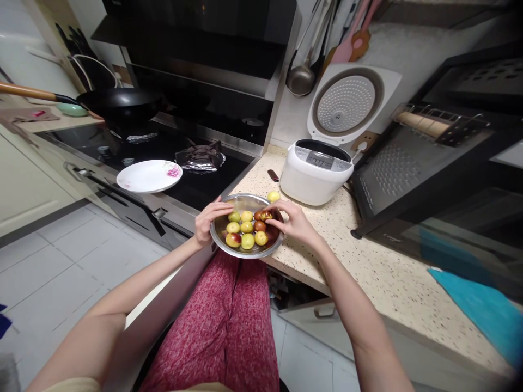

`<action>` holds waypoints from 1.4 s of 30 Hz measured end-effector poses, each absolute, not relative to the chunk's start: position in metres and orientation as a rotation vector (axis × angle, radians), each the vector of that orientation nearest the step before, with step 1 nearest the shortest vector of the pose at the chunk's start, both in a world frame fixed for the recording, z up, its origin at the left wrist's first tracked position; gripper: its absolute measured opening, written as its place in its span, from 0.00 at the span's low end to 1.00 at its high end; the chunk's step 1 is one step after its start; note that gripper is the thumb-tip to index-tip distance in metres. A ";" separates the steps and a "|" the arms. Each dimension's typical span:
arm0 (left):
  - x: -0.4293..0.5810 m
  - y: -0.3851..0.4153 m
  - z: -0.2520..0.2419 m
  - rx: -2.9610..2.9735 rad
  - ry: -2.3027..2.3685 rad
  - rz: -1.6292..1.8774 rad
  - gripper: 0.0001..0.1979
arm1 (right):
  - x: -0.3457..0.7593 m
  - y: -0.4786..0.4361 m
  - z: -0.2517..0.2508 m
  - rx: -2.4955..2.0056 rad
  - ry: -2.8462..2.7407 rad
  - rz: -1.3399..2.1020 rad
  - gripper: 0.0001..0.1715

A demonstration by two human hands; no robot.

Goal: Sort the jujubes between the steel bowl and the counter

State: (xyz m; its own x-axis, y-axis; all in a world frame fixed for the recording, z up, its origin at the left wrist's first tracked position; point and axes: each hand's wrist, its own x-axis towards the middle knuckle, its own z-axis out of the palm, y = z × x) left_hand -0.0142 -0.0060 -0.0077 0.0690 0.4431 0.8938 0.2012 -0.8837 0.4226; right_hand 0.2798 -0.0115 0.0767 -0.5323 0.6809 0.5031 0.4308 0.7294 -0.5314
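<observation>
A shallow metal bowl (217, 239) holds several green, yellow and reddish-brown fruits (247, 241) that look like fresh jujubes. My left hand (209, 220) grips the bowl's left rim, fingers over the edge. At the bowl's right side, my right hand (295, 222) pinches a mottled brown-and-yellow jujube (267, 215) between thumb and fingers. Just behind the bowl, a yellow-green jujube (273, 196) lies on the speckled counter (318, 250). The bowl sits at the counter's front edge, close to my lap.
An open white rice cooker (314, 177) stands behind the bowl. Left of it are a gas burner (201, 157), a white floral plate (149, 176) and a black wok (122, 103). A dark oven-like appliance (433, 179) and a blue cloth (478, 310) are on the right.
</observation>
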 end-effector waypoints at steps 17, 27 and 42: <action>-0.016 -0.005 -0.011 2.174 0.668 1.898 0.37 | 0.270 -0.021 0.081 -0.632 -2.278 0.711 0.13; -0.015 -0.005 -0.010 2.150 0.671 1.911 0.36 | 0.270 -0.022 0.081 -0.623 -2.326 0.742 0.11; -0.015 -0.005 -0.009 2.140 0.733 1.912 0.39 | 0.287 -0.011 0.085 -0.905 -2.029 0.369 0.11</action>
State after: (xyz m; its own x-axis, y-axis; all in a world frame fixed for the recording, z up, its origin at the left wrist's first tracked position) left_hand -0.0153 -0.0048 -0.0086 0.0516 0.4700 0.8812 0.2398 -0.8624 0.4459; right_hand 0.2871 -0.0106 0.0853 -0.3663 0.7170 0.5930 0.4625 0.6933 -0.5526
